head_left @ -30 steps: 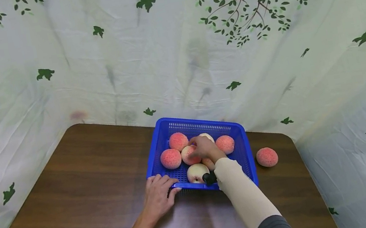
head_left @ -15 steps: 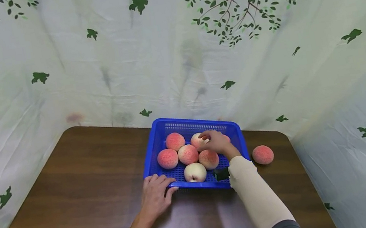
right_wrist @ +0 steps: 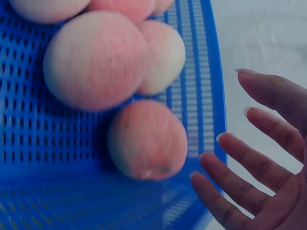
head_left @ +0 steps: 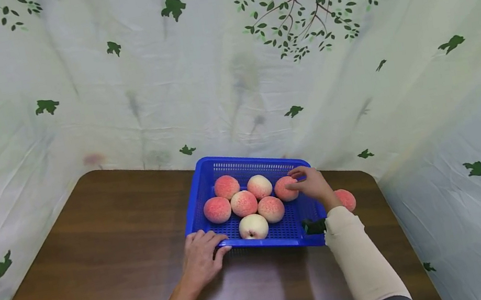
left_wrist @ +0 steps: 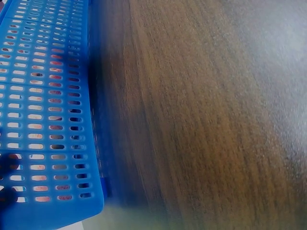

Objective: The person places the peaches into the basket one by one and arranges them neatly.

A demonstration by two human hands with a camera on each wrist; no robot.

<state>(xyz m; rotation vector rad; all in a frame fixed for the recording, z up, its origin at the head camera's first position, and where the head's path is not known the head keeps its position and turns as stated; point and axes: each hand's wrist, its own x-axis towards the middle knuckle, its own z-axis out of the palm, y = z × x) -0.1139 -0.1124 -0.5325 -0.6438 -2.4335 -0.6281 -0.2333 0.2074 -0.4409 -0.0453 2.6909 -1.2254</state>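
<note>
Several peaches, pink to cream, lie in a blue plastic basket. Over its near left corner my left hand grips the rim; in the left wrist view only dark, blurred fingertips show at the left edge, by the slotted wall. My right hand hovers at the basket's right side, fingers spread around nothing. Closest to it is the rightmost peach. The right wrist view shows that peach on the basket floor, apart from the fingertips of my right hand. A pale peach lies nearest the front rim.
Outside the basket, one more peach lies on the wooden table, partly hidden by my right wrist. A white cloth printed with leaves hangs behind the table and along its sides.
My right hand has moved right, from the middle peaches to the rightmost one, letting go of a middle peach. The left hand stays on the rim. The head view has shifted slightly.
</note>
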